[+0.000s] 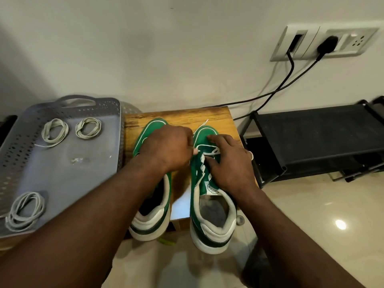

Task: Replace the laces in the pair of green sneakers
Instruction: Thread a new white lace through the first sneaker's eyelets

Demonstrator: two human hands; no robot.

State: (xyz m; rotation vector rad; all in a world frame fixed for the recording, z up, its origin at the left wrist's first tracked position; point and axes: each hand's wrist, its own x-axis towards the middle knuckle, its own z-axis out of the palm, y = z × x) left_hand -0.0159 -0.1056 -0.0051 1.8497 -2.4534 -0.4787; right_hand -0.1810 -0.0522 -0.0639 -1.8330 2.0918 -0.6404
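Two green sneakers of suede-like cloth, with white trim, thick pale rubber soles and padded grey collars, stand side by side on a small wood-grain surface (176, 116), toes away from the person. The right sneaker (212, 225) lies directly under the fingers of both hands. The left sneaker (153, 221) sits just left of them, its front half covered by the left wrist. The left hand (168, 148) reaches across with its fingers curled under and pinches the flat white lace (202, 169) at the lowest eyelets. The right hand (230, 163) rests flat on the lacing with its fingers (218, 140) spread and nearly straight, forefinger on the toe cap and thumb pressing the zigzag of lace; it grips nothing. A lace end pokes out beyond the fingertips, over the toe, and a small white loop shows at the outer edge of the right hand. Well left of the fingers sits a grey perforated plastic tray (83, 177) with a handle slot, holding three loose coils of pale flat lace: two at the far end (55, 132) (88, 127) and one at the near corner (25, 210). Right of the fingers stands a low black rack (311, 129) on glossy tile floor (311, 215). Beyond it, black cables (286, 80) run up the wall to a white socket plate (324, 43).
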